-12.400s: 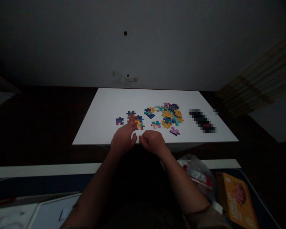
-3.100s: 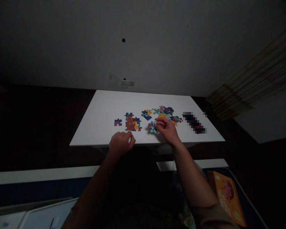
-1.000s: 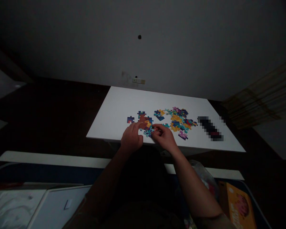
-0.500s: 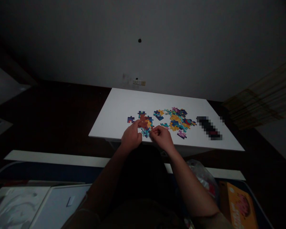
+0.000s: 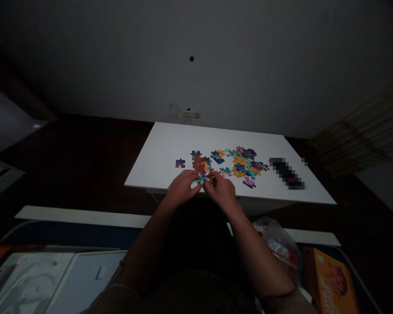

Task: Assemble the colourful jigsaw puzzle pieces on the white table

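Note:
A small white table (image 5: 160, 148) carries a partly joined block of puzzle pieces (image 5: 200, 165) in brown, blue and orange. My left hand (image 5: 182, 188) and my right hand (image 5: 220, 190) meet at the block's near edge, both pinched on a teal puzzle piece (image 5: 203, 178) held against it. A heap of loose coloured pieces (image 5: 244, 163) lies to the right. One single blue piece (image 5: 180, 163) sits alone to the left of the block.
A dark blurred oblong object (image 5: 286, 173) lies on the table's right side. Near my lap are a crumpled plastic bag (image 5: 275, 240), an orange puzzle box (image 5: 330, 279) at the lower right and white sheets (image 5: 52, 283) at the lower left. The floor around is dark.
My right hand fetched a teal piece from the heap and brought it left to the joined block. Both hands have now drawn slightly nearer, pinching it at the block's near edge.

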Demonstrator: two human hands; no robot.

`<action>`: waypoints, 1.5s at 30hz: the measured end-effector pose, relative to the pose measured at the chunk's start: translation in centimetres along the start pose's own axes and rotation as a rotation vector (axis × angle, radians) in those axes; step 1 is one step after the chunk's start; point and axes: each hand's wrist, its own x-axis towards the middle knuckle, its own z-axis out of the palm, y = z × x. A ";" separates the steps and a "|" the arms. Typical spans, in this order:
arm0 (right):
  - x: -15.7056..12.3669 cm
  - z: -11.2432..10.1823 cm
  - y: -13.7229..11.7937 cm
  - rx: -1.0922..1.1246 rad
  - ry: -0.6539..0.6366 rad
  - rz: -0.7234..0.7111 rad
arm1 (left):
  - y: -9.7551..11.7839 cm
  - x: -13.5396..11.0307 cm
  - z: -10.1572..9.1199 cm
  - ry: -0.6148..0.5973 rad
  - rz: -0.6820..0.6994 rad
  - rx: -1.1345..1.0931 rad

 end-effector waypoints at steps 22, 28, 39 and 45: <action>1.1 -0.7 1.6 -0.155 -0.062 -0.370 | -0.2 0.2 0.6 0.043 -0.050 0.053; 1.2 -0.7 1.9 -0.142 -0.071 -0.383 | -0.2 0.1 0.6 0.049 -0.044 0.065; 1.0 -0.8 1.7 -0.113 -0.045 -0.371 | -0.1 0.2 0.4 0.032 -0.010 0.072; 0.9 -0.8 1.5 -0.144 -0.039 -0.380 | -0.3 0.1 0.7 0.049 0.012 0.066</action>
